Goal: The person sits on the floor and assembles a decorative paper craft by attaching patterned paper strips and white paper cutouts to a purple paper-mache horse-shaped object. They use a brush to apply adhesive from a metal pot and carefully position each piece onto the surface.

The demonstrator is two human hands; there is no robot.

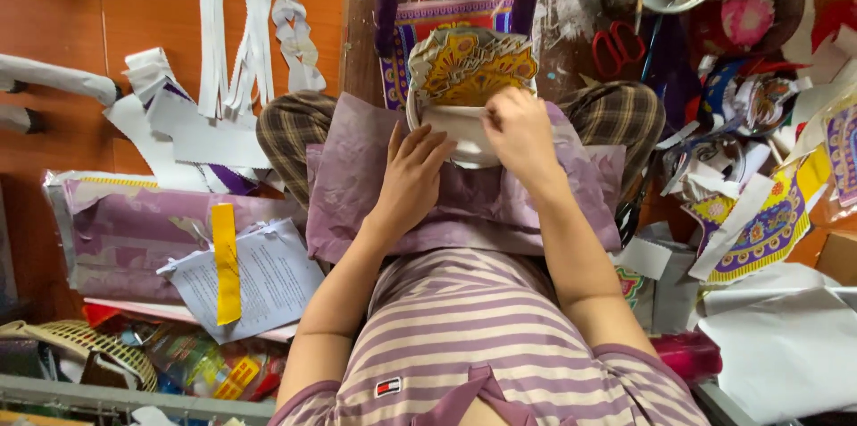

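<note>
1. White paper strips [237, 46], several, cut and zigzag-edged, lay on the orange floor [62, 6] toward its far left part.
2. Purple wrapping sheet [125, 234], creased, lay at the floor's left edge; a printed white paper [268, 279] with a yellow strip [225, 261] across it rested on its near corner.
3. Woven basket [80, 350], pale, sat at the near left corner of the floor, partly out of view.
4. Purple paper sheet [357, 185], wrinkled, was spread over the seated person's lap and plaid-trousered knees.
5. Left hand [412, 174], fingers stretched flat, its grip released, pressed down on the purple paper sheet, fingertips touching the near rim of the item below.
6. Curved paper piece [469, 78], white inside with a yellow and purple patterned outer face, stood on the lap in the middle of the view, just beyond both hands.
7. Right hand [520, 136], its grip clenched on the white edge of the curved paper piece, fingers pinching it from above.
8. Red-handled scissors [616, 46] lay on the floor beyond the right knee.
9. Patterned paper offcuts [759, 229], yellow and purple, were heaped along the floor's right edge.
</note>
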